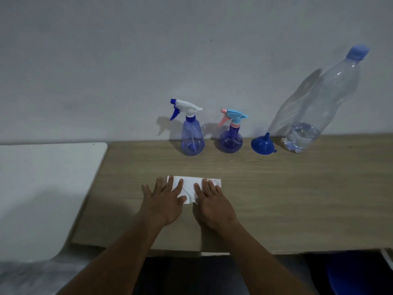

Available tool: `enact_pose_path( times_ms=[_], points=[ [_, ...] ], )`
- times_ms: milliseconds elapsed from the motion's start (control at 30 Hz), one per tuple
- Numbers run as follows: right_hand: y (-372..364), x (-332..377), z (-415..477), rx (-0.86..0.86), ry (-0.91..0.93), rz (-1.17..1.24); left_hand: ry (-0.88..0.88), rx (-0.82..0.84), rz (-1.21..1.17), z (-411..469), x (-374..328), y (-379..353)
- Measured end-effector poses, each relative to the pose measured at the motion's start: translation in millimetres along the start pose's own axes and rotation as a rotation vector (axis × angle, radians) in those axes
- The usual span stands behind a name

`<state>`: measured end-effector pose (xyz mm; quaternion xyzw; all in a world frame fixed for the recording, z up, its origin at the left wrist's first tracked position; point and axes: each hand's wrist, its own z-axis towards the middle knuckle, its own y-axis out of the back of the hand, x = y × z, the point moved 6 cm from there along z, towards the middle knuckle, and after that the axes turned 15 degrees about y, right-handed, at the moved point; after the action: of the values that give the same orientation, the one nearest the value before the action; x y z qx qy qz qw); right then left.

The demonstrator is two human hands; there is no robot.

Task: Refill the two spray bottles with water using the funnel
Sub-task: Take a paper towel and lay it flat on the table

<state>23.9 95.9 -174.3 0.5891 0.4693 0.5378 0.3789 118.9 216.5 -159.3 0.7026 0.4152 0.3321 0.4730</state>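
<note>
Both hands lie flat, palms down, on the counter (297, 199) a little in from its near edge, fingers straight and slightly spread. The left hand (163, 201) and right hand (212, 203) sit side by side, each pressing on one end of a folded white paper towel (189, 185), whose middle shows between them. Along the far edge, by the wall, four things stand in a row. Furthest left is a blue spray bottle with a white and blue trigger head (192, 137), and just beside it a rounder blue spray bottle with a light-blue and pink head (231, 137), both heads on. Next comes a blue funnel (262, 144), wide mouth down and spout up. Nearest the far right corner stands a large clear water bottle (319, 103), blue cap on, with a little water at the bottom. A white tabletop (42, 177) adjoins the counter's left edge.
</note>
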Motion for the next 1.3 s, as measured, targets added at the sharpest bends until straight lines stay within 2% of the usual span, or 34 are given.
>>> enact_pose_path(
  times_ms=[133, 267, 567, 1033, 1167, 1300],
  points=[
    [-3.4, 15.1, -7.9, 0.010, -0.011, 0.002, -0.028, 0.018, 0.027, -16.2, 7.1, -5.7],
    [-1.9, 4.9, -36.7, 0.027, -0.040, 0.027, -0.126, 0.041, 0.032, -32.6, -20.3, -7.0],
    [3.5, -81.8, -132.2, 0.008, -0.133, 0.059, -0.290, 0.059, 0.058, -66.8, -140.8, -11.9],
    [31.6, -246.1, -267.1, 0.031, -0.187, -0.056, -0.332, 0.094, 0.047, -101.8, -351.4, -9.1],
    [43.8, -263.5, -293.5, 0.015, -0.220, -0.052, -0.339, 0.100, 0.055, -108.6, -385.4, -10.4],
    [36.6, -250.9, -304.2, 0.021, -0.293, -0.015, -0.340, 0.108, 0.069, -117.6, -381.6, -15.4]
  ],
)
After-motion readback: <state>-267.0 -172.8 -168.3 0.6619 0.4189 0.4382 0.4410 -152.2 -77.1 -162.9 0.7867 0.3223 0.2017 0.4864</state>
